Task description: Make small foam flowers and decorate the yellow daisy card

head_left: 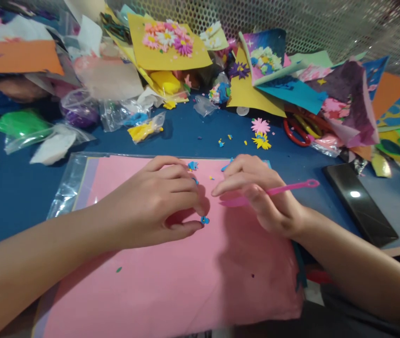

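My left hand (164, 202) hovers over a pink sheet (157, 286), its thumb and forefinger closed on a tiny blue clay piece (205, 220) with a yellow speck. To its right, my right hand (263, 192) holds a pink plastic clay tool (293, 187) between thumb and fingers, the flat blade pointing left and the ringed end pointing right. Beyond the left fingertips lies a small blue clay bit (193, 165). Another blue bit (227, 165) is partly hidden behind the right fingers. A yellow crumb (211, 178) rests between the hands.
Pink (260, 125) and yellow clay flowers (262, 141) lie beyond the sheet. A black phone (359, 204) is at the right. Bagged clay, including a green lump (22, 126), red-handled scissors (296, 134) and a yellow card (168, 54) with clay flowers crowd the back.
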The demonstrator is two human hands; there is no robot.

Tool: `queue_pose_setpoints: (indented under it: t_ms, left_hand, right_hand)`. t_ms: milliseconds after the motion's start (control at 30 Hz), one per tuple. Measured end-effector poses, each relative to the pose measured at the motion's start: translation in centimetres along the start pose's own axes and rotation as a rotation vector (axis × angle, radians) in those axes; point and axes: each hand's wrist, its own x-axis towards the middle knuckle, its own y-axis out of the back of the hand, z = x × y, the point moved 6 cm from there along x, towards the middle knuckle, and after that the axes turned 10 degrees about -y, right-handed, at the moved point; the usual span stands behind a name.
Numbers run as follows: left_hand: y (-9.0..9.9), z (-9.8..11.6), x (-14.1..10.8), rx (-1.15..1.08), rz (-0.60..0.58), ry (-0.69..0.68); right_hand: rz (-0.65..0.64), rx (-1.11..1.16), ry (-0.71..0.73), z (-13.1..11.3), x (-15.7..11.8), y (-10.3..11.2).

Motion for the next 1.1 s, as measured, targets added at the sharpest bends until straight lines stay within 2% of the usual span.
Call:
queue_pose_setpoints:
  t_ms: [167, 433, 1100]
  left_hand:
    - [0.0, 0.0, 0.0, -0.028, 0.013, -0.019]
    - [-0.1, -0.3, 0.0, -0.061, -0.005, 0.008]
    - [-0.3, -0.3, -0.1, -0.045, -0.012, 0.029]
  right_hand:
    - [-0.265, 0.144, -0.114, 0.9, 0.0, -1.4]
    - [-0.371, 0.19, -0.259, 1.8, 0.1, -2.2]
    - [-0.356, 0.104, -0.265, 1.8, 0.1, -2.5]
